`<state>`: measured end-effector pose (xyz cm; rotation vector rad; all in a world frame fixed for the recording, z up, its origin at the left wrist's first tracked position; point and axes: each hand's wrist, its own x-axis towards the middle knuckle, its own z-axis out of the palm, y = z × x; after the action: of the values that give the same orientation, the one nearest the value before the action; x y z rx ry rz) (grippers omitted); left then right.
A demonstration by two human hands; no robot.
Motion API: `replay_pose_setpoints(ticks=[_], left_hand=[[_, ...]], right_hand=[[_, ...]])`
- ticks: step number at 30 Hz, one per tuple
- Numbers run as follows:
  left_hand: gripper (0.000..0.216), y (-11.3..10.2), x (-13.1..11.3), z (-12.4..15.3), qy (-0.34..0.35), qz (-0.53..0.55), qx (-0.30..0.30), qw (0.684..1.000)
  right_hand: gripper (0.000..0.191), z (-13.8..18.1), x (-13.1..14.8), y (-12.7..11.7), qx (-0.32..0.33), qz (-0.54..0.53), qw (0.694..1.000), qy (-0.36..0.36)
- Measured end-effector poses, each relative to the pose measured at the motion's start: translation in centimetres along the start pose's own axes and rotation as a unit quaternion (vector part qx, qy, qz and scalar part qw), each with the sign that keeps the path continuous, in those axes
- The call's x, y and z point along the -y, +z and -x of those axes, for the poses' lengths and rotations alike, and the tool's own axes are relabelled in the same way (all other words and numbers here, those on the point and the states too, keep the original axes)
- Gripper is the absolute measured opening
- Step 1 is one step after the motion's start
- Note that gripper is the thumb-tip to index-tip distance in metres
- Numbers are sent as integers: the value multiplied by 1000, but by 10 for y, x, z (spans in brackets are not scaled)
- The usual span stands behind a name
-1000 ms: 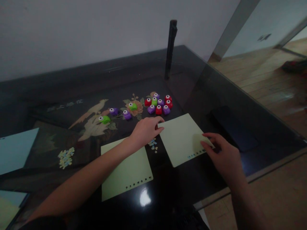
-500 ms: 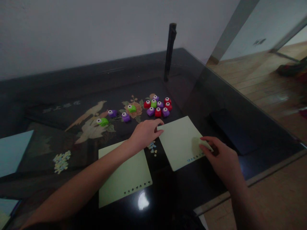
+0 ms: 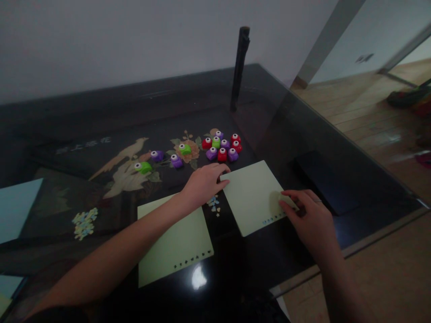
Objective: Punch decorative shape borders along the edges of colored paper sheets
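A pale yellow-green sheet of paper (image 3: 252, 193) lies on the dark table, with a row of small bluish shapes along its near edge. My left hand (image 3: 206, 179) has its thumb and fingers closed at the sheet's far left corner. At the right edge, my right hand (image 3: 311, 215) pinches the paper between thumb and fingers. Partly beneath my left forearm lies a second yellow-green sheet (image 3: 175, 244), its near edge punched with small dark shapes. Tiny paper cut-outs (image 3: 213, 204) are scattered between the two sheets. Red, purple and green craft punches (image 3: 222, 155) cluster behind my left hand.
More punches, such as a green one (image 3: 144, 168), sit farther left. A heap of small cut-outs (image 3: 85, 223) and blue paper (image 3: 18, 208) are at the left. A dark flat case (image 3: 323, 181) lies to the right. A black post (image 3: 239, 69) stands at the back.
The view has shifted slightly. Both hands keep almost the same places at the right-hand sheet, and the sheet and the punches look unmoved.
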<state>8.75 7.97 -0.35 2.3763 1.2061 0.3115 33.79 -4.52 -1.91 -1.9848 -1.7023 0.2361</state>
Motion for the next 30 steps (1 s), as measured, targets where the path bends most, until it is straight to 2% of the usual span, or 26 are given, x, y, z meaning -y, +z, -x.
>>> replay_pose_setpoints(ticks=[10, 17, 22, 26, 30], left_hand=[[18, 1, 1, 1, 8, 5, -12, 1000], [24, 3, 1, 1, -8, 30, -15, 999], [33, 2, 3, 1, 12, 42, -36, 998], [27, -15, -3, 4, 38, 56, -97, 993], [15, -47, -10, 23, 78, 65, -115, 988]], right_hand=[[29, 3, 1, 3, -24, 17, 1000, -8], [29, 5, -3, 9, -76, 61, 993, -65], [22, 6, 4, 1, -119, 31, 992, -38], [15, 1, 16, -16, -176, -11, 984, -37], [13, -10, 37, -30, -152, -44, 984, -80]])
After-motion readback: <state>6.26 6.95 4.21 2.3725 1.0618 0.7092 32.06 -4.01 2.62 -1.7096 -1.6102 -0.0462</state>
